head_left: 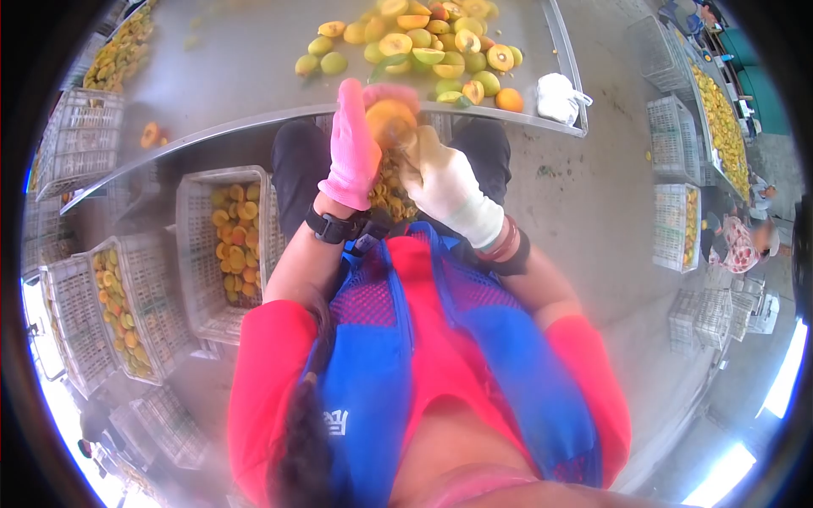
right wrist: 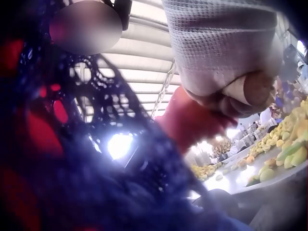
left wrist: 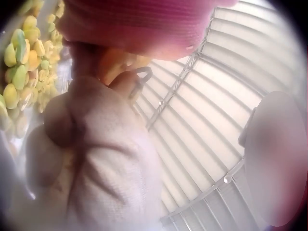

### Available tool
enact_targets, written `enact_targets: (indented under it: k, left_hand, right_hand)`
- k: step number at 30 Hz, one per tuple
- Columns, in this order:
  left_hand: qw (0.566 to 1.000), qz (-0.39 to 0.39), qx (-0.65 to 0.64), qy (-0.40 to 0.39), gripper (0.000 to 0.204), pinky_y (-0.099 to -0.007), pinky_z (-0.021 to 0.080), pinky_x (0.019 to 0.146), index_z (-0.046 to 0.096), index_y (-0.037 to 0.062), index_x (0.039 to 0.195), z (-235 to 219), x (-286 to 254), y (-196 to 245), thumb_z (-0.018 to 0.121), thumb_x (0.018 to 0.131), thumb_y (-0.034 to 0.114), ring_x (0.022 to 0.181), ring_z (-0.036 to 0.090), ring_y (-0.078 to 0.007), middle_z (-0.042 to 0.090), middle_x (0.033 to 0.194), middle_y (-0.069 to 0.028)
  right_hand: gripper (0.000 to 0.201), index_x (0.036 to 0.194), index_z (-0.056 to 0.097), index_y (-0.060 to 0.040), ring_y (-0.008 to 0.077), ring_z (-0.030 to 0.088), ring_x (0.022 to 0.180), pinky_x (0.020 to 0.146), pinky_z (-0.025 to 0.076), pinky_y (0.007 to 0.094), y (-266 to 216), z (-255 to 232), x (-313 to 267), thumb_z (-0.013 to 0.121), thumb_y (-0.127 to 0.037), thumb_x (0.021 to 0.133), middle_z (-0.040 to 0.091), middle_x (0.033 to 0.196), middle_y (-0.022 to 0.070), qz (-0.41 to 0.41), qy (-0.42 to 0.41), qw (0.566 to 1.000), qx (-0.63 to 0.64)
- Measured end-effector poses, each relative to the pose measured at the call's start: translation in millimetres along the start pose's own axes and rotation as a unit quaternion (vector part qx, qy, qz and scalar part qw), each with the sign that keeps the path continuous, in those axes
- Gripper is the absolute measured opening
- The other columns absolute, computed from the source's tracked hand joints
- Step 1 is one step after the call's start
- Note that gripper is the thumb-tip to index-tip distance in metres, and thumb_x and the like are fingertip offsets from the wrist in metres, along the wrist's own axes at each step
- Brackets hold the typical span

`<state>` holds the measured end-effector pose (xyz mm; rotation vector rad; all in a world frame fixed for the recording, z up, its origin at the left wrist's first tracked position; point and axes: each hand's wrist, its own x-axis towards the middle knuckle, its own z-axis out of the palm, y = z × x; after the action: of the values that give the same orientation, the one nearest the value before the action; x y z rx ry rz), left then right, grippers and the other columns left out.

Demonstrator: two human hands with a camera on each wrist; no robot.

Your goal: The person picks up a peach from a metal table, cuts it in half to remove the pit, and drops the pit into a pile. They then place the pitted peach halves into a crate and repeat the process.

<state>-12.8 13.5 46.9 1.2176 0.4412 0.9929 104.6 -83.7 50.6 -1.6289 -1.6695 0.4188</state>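
The worktop (head_left: 220, 76) is smooth, dull grey metal with a straight rim, and right at its near edge a person in a red top and blue mesh vest (head_left: 373, 364) has 2 gloved hands close together. The left hand (head_left: 351, 157) wears soft pink knit, ribbed in fine lines, and grasps 1 fruit (head_left: 389, 117) between thumb and fingers. The right hand (head_left: 449, 182) wears white cloth of a coarse, waffle-like weave, a bare fingertip poking out; its fingers are bent round a thin greyish loop (left wrist: 140, 84), apparently metal, just beside the fruit.

That fruit is held before the worktop's near edge. It looks rounded and deep yellow-orange, with a brownish patch on the side toward the white glove; blur hides whether it is whole or cut.

On the worktop, beyond the hands, lies a heap (head_left: 440, 51) of plump, smooth-skinned fruits, greenish yellow to orange, several sliced open to flat, pale yellow faces with darker middles. A crumpled white plastic bag (head_left: 559, 97) sits by the worktop's right corner, its handle twisted out in a limp curl. Below the worktop, to its left, a crate (head_left: 193, 254) of pale, latticed plastic carries a glossy orange layer of fruit pieces.
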Motion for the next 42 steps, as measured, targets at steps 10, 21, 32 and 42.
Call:
enact_targets:
  k: [10, 21, 32, 42]
  left_hand:
    - [0.995, -0.064, -0.028, 0.074, 0.075, -0.0292, 0.052, 0.075, 0.07, -0.0017, 0.096, 5, 6, -9, 0.025, 0.104, 0.058, 0.078, 0.065, -0.0167, 0.069, 0.086, -0.0088]
    - [0.996, -0.047, 0.063, 0.049, 0.08, -0.0297, 0.053, 0.074, 0.07, -0.003, 0.091, -3, 11, -18, 0.027, 0.101, 0.063, 0.078, 0.065, -0.0165, 0.07, 0.086, -0.0088]
    - [0.993, -0.095, 0.066, 0.014, 0.092, -0.0298, 0.052, 0.074, 0.069, -0.0041, 0.092, -9, 12, -16, 0.022, 0.096, 0.074, 0.077, 0.066, -0.0198, 0.069, 0.084, -0.0124]
    - [0.986, -0.012, 0.063, -0.156, 0.049, -0.0307, 0.054, 0.073, 0.069, -0.0011, 0.095, -29, 10, -20, 0.038, 0.105, 0.035, 0.08, 0.068, -0.0203, 0.071, 0.09, -0.0102]
  right_hand:
    - [0.03, 0.115, 0.048, 0.0011, 0.0456, 0.064, 0.078, 0.064, 0.05, 0.042, 19, 9, -3, 0.06, -0.006, 0.088, 0.061, 0.082, 0.0244, -0.061, -0.056, 0.994, 0.067]
    - [0.03, 0.11, 0.047, 0.0049, 0.0452, 0.065, 0.083, 0.067, 0.051, 0.0455, 32, 31, -2, 0.06, -0.011, 0.089, 0.063, 0.087, 0.0283, 0.042, -0.048, 0.963, 0.262]
    - [0.015, 0.101, 0.049, -0.0036, 0.0164, 0.051, 0.048, 0.044, 0.041, 0.031, 1, -3, 5, 0.056, -0.01, 0.09, 0.052, 0.067, 0.0049, 0.275, -0.204, 0.844, 0.413]
    - [0.01, 0.089, 0.049, -0.0068, 0.0073, 0.036, 0.041, 0.035, 0.029, 0.0244, 10, -2, -1, 0.056, -0.014, 0.089, 0.041, 0.059, -0.0012, 0.274, -0.323, 0.798, 0.428]
